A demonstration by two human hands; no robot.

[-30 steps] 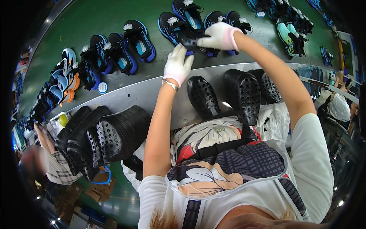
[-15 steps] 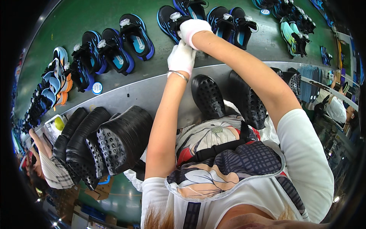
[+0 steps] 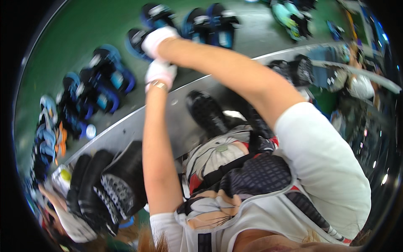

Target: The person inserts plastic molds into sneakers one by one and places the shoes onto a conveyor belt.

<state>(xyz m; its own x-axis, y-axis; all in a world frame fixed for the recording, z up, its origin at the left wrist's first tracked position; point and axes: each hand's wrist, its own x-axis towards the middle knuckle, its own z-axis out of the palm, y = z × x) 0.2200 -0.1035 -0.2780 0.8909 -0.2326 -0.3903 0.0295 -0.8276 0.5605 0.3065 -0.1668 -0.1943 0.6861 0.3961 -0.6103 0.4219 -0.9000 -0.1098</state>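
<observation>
Both my hands wear white gloves and meet at a dark sneaker (image 3: pixel 136 42) with blue edging on the green bench. Curled over the sneaker's near side, my right hand (image 3: pixel 158 41) is closed on it. Just below, my left hand (image 3: pixel 161 73) is closed too and presses up against the right one. Its fingertips are hidden, so what it grips cannot be seen. Motion blurs the picture. Beyond the hands sits another dark sneaker (image 3: pixel 158 16), and a pair of sneakers (image 3: pixel 210 25) stands to their right.
Several dark blue sneakers (image 3: pixel 115 69) line the bench at left, beside orange-soled ones (image 3: pixel 54 130). Green sneakers (image 3: pixel 289 17) stand far right. Black perforated shoe lasts (image 3: pixel 205 111) are close to my body, more (image 3: pixel 121 185) at lower left. Other people are at both sides.
The whole view has shifted and turned, so the bench, sneakers and my hands appear further left. My hands remain together at the same sneaker.
</observation>
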